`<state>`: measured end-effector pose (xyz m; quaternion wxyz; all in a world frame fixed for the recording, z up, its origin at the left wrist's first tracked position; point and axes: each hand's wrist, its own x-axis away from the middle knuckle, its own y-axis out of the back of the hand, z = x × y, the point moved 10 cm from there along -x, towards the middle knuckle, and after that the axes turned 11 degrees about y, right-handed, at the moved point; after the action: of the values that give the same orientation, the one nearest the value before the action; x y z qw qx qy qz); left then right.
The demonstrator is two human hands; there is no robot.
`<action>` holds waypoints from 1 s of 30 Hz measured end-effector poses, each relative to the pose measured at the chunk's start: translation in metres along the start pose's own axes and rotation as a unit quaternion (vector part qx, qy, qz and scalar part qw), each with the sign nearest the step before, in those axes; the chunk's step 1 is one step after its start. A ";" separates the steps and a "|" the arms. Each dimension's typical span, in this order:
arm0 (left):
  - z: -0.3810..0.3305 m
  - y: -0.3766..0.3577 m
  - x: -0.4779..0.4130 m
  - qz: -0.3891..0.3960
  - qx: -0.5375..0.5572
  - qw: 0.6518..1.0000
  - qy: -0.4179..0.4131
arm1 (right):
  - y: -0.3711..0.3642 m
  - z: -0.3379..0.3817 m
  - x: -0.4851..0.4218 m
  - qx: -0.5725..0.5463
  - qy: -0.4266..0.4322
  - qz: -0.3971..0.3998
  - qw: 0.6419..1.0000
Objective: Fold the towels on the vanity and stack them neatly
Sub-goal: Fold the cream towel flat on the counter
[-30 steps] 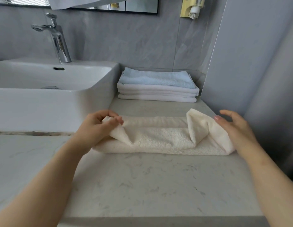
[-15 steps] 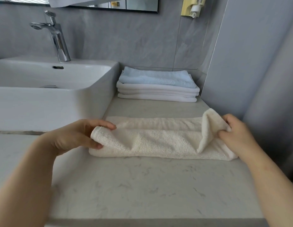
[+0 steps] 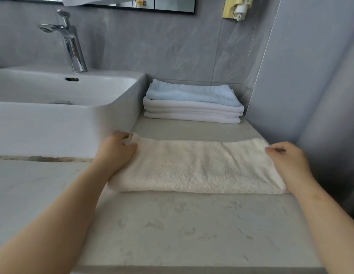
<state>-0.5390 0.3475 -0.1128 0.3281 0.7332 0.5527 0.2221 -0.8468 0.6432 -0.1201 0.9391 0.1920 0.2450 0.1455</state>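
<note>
Apparently the left hand (image 3: 115, 153) and right hand (image 3: 287, 161) each pinch an end of the cream towel (image 3: 198, 167).

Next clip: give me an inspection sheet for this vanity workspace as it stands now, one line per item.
Surface: pale marbled vanity top, with towels lying on it.
Job's things: cream towel folded into a long strip across the top; behind it, white towels stacked by the wall, with a light blue towel on top.
Clutter: nothing seen.
Hands: left hand grips the cream towel's left end; right hand grips its right end.
Cables: nothing seen.
Surroundings: white sink at left, chrome faucet, grey tiled wall, yellow dispenser high on the wall.
</note>
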 end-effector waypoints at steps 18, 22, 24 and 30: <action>-0.012 -0.028 0.003 0.103 -0.166 0.979 -0.064 | -0.011 -0.004 -0.007 -0.021 -0.075 0.100 0.992; -0.019 -0.032 -0.009 0.145 -0.092 0.985 -0.010 | -0.023 -0.004 -0.023 0.032 -0.110 0.149 0.982; -0.021 -0.032 -0.018 0.095 -0.118 0.988 -0.004 | -0.028 -0.006 -0.027 0.083 -0.092 0.148 0.981; -0.033 -0.039 -0.026 -0.034 -0.234 0.968 -0.086 | -0.029 0.000 -0.036 0.196 -0.001 0.114 0.974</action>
<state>-0.5955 0.3376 -0.1173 0.5445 0.6327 0.4798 0.2701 -0.8717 0.6045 -0.1177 0.8606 0.3991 0.2443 0.2009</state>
